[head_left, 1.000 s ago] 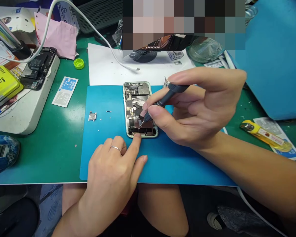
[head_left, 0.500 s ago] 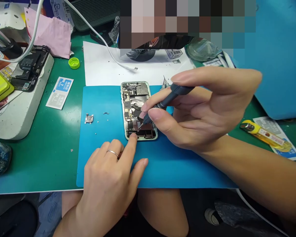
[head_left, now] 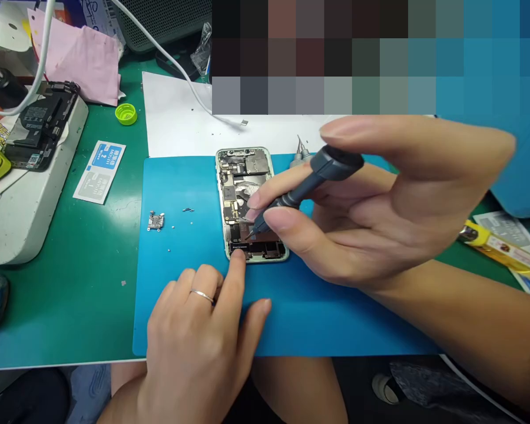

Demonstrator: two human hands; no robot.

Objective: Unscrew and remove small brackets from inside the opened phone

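Observation:
An opened smartphone (head_left: 229,194) lies face up on the blue mat, its boards and connectors bare. My right hand (head_left: 357,224) grips a dark grey precision screwdriver (head_left: 294,194), index finger over its cap, thumb and another finger along the shaft. The slanted tip is at the phone's lower part; whether it touches cannot be made out. My left hand (head_left: 203,324), with a ring on it, presses its stretched index finger on the phone's bottom edge. Its thumb stands apart and the other fingers are bent, holding nothing. A small metal part (head_left: 156,221) and several tiny screws lie left of the phone.
The blue mat (head_left: 194,176) lies on a green table. Behind the phone are tweezers (head_left: 299,154), white paper (head_left: 172,123) and a cable plug (head_left: 244,123). A green cap (head_left: 126,114) and wipe packet (head_left: 99,172) lie left, a yellow cutter (head_left: 503,250) right.
The view has shifted slightly, and my right hand looks larger and farther right. The screwdriver tip stays over the phone's lower part, and my left index finger remains at its bottom edge.

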